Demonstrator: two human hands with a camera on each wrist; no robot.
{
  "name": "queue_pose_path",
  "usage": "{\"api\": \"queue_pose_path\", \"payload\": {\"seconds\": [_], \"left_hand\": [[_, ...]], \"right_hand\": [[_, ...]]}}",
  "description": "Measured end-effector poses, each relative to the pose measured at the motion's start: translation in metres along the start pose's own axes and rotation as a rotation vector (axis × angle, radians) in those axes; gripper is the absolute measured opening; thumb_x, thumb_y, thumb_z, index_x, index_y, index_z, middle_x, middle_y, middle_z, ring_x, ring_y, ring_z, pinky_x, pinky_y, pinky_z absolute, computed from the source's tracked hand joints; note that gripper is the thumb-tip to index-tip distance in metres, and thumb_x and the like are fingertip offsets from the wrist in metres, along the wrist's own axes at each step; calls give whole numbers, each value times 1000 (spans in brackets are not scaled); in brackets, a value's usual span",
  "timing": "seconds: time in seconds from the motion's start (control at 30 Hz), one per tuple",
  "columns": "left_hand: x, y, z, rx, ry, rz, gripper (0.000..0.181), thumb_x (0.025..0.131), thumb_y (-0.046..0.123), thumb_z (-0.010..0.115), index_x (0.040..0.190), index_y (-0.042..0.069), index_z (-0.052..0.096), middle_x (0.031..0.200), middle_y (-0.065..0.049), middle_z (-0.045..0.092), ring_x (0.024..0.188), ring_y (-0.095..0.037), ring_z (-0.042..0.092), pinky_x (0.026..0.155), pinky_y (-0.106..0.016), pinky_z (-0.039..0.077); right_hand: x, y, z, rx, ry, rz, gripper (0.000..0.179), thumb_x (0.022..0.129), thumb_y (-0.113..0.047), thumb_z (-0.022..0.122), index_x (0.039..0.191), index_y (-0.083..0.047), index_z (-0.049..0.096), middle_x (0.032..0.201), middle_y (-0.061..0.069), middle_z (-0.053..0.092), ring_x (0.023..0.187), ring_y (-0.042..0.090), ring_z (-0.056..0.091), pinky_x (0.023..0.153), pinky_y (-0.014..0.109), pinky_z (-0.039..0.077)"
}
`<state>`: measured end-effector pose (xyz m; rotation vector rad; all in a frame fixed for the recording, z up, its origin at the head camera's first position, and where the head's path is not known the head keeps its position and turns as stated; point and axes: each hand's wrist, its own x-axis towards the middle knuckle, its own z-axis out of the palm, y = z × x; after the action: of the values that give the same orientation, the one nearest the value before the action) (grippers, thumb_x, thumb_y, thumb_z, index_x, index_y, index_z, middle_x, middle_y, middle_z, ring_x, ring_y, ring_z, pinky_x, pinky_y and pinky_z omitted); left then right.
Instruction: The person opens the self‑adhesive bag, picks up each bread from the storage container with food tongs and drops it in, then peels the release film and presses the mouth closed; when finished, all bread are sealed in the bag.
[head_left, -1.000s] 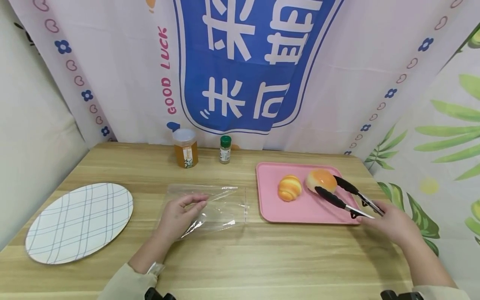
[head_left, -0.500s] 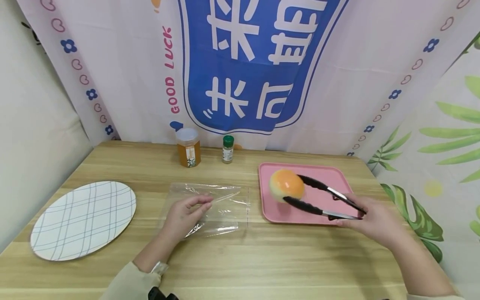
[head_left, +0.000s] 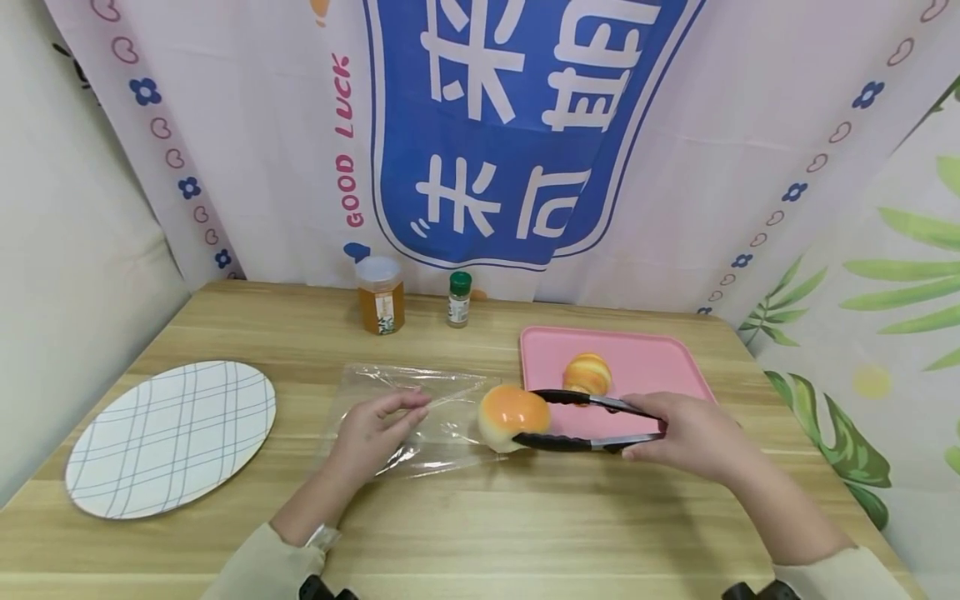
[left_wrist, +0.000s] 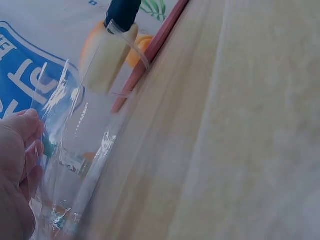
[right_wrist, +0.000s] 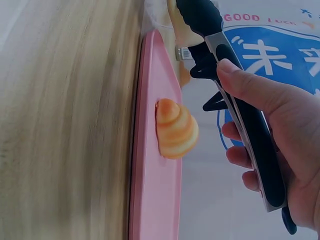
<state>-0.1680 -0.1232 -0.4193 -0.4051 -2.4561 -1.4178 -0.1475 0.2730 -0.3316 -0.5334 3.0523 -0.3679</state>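
Note:
My left hand (head_left: 378,433) pinches the upper layer of a clear plastic bag (head_left: 450,437) between thumb and fingers, lifting it so the bag gapes toward the right. In the left wrist view the bag's film (left_wrist: 75,130) stands raised beside the fingers. My right hand (head_left: 686,433) grips black-tipped metal tongs (head_left: 577,442), thumb along one arm in the right wrist view. Between the tongs' tips is a round bun (head_left: 513,417) with an orange-brown top, held at the bag's right-hand opening. A croissant-shaped bread roll (right_wrist: 175,130) lies on the pink tray (head_left: 637,354).
An oval white plate (head_left: 172,437) with blue lines lies at the left of the wooden table (head_left: 480,533). At the back stand a honey-coloured jar (head_left: 380,300) with a pale lid and a small green-capped shaker bottle (head_left: 459,300).
The tongs gripped the bun on the tray, lifted it and carried it left past the bread roll to the bag's mouth. My left hand stays nearly still, holding the bag.

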Motion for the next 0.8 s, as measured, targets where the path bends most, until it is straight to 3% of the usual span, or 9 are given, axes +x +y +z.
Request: {"api": "queue_pose_path", "payload": {"seconds": [0.07, 0.17, 0.27, 0.47, 0.8], "left_hand": [[0, 0, 0, -3, 4, 12, 15, 85, 8, 75, 99, 6, 75, 112, -12, 73, 109, -30, 68, 100, -46, 52], [-1, 1, 1, -5, 9, 18, 15, 84, 8, 75, 99, 6, 76, 111, -13, 73, 109, -30, 69, 99, -46, 53], [-1, 1, 1, -5, 13, 21, 15, 85, 8, 74, 99, 6, 76, 110, -12, 74, 108, -30, 69, 98, -46, 53], [-2, 1, 1, -9, 13, 35, 14, 85, 8, 74, 99, 6, 75, 110, -11, 74, 108, -30, 69, 98, -46, 53], [-3, 5, 2, -43, -11, 16, 14, 86, 8, 74, 100, 7, 75, 112, -11, 73, 111, -29, 68, 98, -43, 53]], "right_hand": [[5, -1, 2, -3, -7, -8, 65, 72, -47, 84, 128, -22, 64, 114, -3, 70, 93, 17, 65, 79, 38, 54], [13, -4, 5, -12, -13, -29, 66, 72, -48, 83, 128, -21, 65, 121, 2, 70, 114, 27, 64, 95, 50, 53], [21, -8, 10, -9, -38, -30, 66, 72, -51, 82, 128, -21, 65, 123, 2, 69, 116, 28, 63, 97, 51, 51], [36, -22, 25, 25, -85, -26, 70, 72, -53, 82, 131, -21, 63, 128, 2, 67, 120, 27, 61, 100, 52, 50], [56, -50, 52, 50, -42, -135, 64, 70, -53, 83, 125, -26, 66, 114, -5, 72, 98, 15, 65, 80, 40, 56]]}}
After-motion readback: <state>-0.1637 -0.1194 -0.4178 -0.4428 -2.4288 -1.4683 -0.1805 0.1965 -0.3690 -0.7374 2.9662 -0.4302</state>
